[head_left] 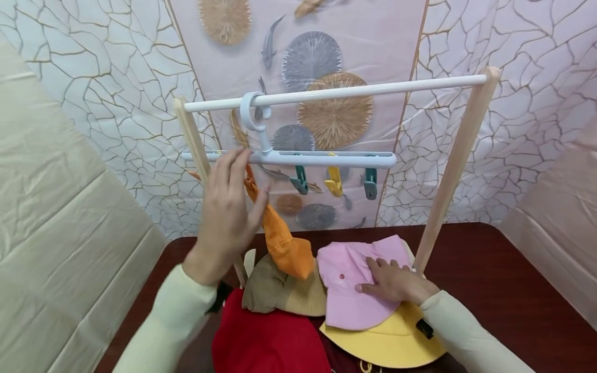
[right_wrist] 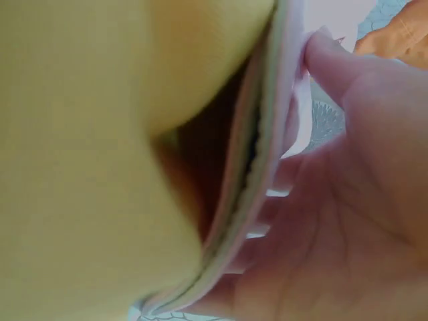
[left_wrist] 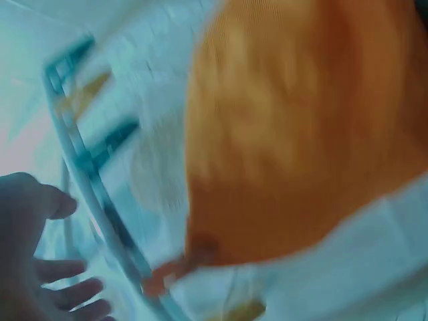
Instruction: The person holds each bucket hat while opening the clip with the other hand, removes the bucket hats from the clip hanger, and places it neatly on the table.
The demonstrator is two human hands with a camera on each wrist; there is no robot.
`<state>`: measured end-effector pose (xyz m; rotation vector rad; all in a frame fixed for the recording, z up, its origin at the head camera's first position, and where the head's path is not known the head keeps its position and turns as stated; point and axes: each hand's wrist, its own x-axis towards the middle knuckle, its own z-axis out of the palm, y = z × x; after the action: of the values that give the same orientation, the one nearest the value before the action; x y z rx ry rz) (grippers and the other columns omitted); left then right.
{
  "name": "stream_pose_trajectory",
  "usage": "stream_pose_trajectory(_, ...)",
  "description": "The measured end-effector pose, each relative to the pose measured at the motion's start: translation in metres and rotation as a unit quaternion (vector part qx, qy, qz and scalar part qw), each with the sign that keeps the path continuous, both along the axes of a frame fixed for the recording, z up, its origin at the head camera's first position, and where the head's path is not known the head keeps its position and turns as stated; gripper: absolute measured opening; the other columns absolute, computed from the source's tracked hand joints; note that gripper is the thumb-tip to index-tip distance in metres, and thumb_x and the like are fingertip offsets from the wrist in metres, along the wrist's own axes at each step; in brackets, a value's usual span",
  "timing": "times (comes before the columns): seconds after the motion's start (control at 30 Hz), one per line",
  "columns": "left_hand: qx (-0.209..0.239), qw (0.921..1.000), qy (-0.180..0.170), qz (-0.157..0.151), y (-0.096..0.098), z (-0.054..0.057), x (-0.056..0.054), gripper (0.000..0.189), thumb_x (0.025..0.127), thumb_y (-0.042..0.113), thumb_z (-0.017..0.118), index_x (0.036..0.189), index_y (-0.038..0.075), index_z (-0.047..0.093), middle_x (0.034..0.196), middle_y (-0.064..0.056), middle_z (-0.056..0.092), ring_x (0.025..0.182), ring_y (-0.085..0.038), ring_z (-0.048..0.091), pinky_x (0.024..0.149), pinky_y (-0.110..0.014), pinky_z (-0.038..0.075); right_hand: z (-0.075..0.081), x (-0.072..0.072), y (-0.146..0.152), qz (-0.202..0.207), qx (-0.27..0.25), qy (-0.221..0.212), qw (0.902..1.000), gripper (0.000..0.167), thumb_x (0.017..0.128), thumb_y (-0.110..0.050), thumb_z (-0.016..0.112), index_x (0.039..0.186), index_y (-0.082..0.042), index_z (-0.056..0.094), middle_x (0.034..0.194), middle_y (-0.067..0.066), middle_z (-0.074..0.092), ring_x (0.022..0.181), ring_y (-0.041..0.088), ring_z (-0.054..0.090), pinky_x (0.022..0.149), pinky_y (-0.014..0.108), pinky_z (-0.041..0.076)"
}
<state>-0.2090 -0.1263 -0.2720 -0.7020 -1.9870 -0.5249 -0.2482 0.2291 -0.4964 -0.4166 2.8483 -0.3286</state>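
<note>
A pale blue clip hanger point(head_left: 326, 158) hangs by its hook from a white rod. An orange bucket hat point(head_left: 284, 243) dangles from an orange clip point(head_left: 250, 184) on it. My left hand point(head_left: 228, 207) is raised beside the hanger bar, fingers extended and apart, holding nothing; in the left wrist view the blurred orange hat fills the right side. On the table, my right hand point(head_left: 396, 282) rests with spread fingers on a pink hat point(head_left: 342, 305). A yellow hat point(head_left: 387, 349) lies partly beneath the pink one.
Two green clips and a yellow clip point(head_left: 333, 181) hang along the bar. Wooden posts point(head_left: 454, 171) hold up the white rod point(head_left: 336, 94). A tan hat point(head_left: 305, 298) and a red hat point(head_left: 266, 342) lie on the dark red table point(head_left: 489, 290). Patterned cloth hangs behind.
</note>
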Motion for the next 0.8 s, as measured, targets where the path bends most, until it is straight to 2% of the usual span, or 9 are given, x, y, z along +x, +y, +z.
stream_pose_trajectory(0.1,-0.037,0.9981,-0.018,0.045,-0.010,0.013,-0.017,0.052,0.105,0.019,0.062,0.150,-0.005,0.050,0.150,-0.028,0.051,0.142,-0.046,0.045,0.124,-0.055,0.029,0.002,0.007,0.000,-0.011,-0.027,0.030,0.9991,0.107,0.093,-0.082,0.051,0.158,0.003,0.040,0.155,0.031,0.047,0.139,0.060,0.042,0.107,0.085,0.026)
stream_pose_trajectory(0.17,-0.056,0.9964,-0.030,0.056,-0.013,0.017,-0.024,0.048,0.106,0.017,0.060,0.150,-0.001,0.053,0.149,-0.027,0.053,0.141,-0.046,0.046,0.123,-0.056,0.029,0.015,0.016,-0.003,-0.007,-0.043,0.042,0.9982,0.102,0.097,-0.075,0.055,0.153,0.009,0.043,0.151,0.034,0.048,0.135,0.060,0.045,0.106,0.083,0.030)
stream_pose_trajectory(0.27,-0.065,0.9954,-0.045,0.054,-0.015,0.021,-0.029,0.041,0.108,0.014,0.057,0.148,0.004,0.058,0.146,-0.023,0.058,0.137,-0.043,0.050,0.120,-0.057,0.032,0.037,0.027,-0.009,0.004,-0.053,0.082,0.9952,0.083,0.100,-0.058,0.064,0.146,0.011,0.050,0.143,0.036,0.053,0.130,0.058,0.052,0.105,0.077,0.038)
stream_pose_trajectory(0.37,-0.066,0.9950,-0.052,0.054,-0.014,0.022,-0.031,0.036,0.108,0.012,0.057,0.144,0.006,0.062,0.142,-0.020,0.062,0.133,-0.042,0.054,0.118,-0.059,0.033,0.062,0.036,-0.011,0.012,-0.070,0.155,0.9854,0.062,0.100,-0.036,0.072,0.138,0.010,0.057,0.135,0.036,0.058,0.124,0.055,0.058,0.101,0.073,0.046)
stream_pose_trajectory(0.43,-0.065,0.9951,-0.052,0.053,-0.013,0.022,-0.032,0.034,0.108,0.011,0.059,0.142,0.006,0.064,0.139,-0.019,0.064,0.130,-0.042,0.056,0.117,-0.059,0.035,0.079,0.040,-0.010,0.010,-0.092,0.207,0.9740,0.053,0.099,-0.026,0.075,0.135,0.010,0.059,0.133,0.035,0.060,0.123,0.054,0.058,0.101,0.072,0.047)
stream_pose_trajectory(0.5,-0.062,0.9952,-0.053,0.054,-0.013,0.022,-0.033,0.034,0.107,0.010,0.061,0.140,0.006,0.065,0.137,-0.018,0.065,0.129,-0.042,0.057,0.116,-0.058,0.036,0.099,0.043,-0.009,0.009,-0.128,0.256,0.9580,0.047,0.099,-0.019,0.075,0.132,0.010,0.060,0.130,0.033,0.061,0.121,0.053,0.059,0.101,0.069,0.048)
stream_pose_trajectory(0.63,-0.056,0.9956,-0.056,0.050,-0.014,0.020,-0.034,0.033,0.106,0.010,0.063,0.139,0.006,0.066,0.135,-0.017,0.066,0.127,-0.041,0.058,0.114,-0.055,0.039,0.146,0.053,-0.010,0.002,-0.187,0.329,0.9258,0.040,0.101,-0.015,0.072,0.132,0.007,0.061,0.133,0.029,0.061,0.126,0.051,0.057,0.105,0.067,0.045)
stream_pose_trajectory(0.73,-0.055,0.9958,-0.054,0.051,-0.013,0.019,-0.035,0.032,0.106,0.009,0.063,0.138,0.007,0.066,0.133,-0.016,0.066,0.127,-0.041,0.058,0.113,-0.055,0.040,0.180,0.065,-0.015,0.004,-0.219,0.394,0.8926,0.040,0.102,-0.014,0.071,0.136,0.005,0.060,0.135,0.026,0.061,0.129,0.047,0.056,0.106,0.066,0.044)
stream_pose_trajectory(0.8,-0.055,0.9959,-0.048,0.053,-0.011,0.019,-0.037,0.032,0.106,0.008,0.063,0.137,0.007,0.066,0.132,-0.016,0.066,0.125,-0.041,0.059,0.112,-0.055,0.041,0.200,0.073,-0.020,0.009,-0.239,0.442,0.8644,0.042,0.102,-0.012,0.070,0.138,0.005,0.058,0.136,0.025,0.061,0.128,0.044,0.056,0.105,0.064,0.045)
